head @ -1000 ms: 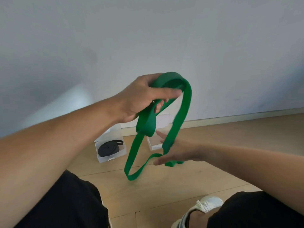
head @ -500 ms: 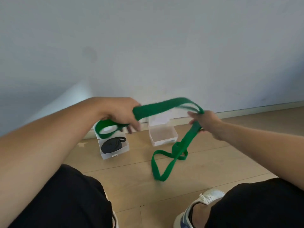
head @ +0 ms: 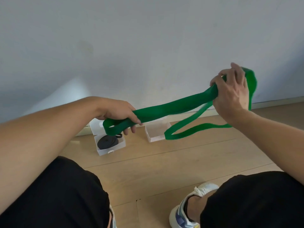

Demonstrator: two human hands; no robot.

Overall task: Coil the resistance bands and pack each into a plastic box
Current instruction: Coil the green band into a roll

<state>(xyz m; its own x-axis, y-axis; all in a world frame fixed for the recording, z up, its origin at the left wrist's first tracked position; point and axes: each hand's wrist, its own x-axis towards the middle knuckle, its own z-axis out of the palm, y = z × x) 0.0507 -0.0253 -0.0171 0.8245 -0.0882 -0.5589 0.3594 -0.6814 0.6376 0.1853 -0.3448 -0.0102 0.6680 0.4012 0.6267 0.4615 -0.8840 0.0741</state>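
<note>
Green resistance band point(head: 166, 111) stretched between my fists above the empty plastic box point(head: 156, 133), left hand point(head: 118, 112) and right hand point(head: 230, 94) both clenching it mid-coil; tighter winding likely comes next.

My right hand point(head: 231, 92) covers the part of the green band point(head: 172, 107) it grips, and the band's loop beyond my knuckles is smeared by motion. The strand hanging below that hand is blurred too. My left hand point(head: 120, 112) hides its own stretch of band, and its loop covers the rear edge of the box point(head: 113, 148) with the black band point(head: 107, 142). The band also crosses the other box point(head: 156, 136). My forearms, knees and shoe point(head: 185, 209) run off the picture's edge.
</note>
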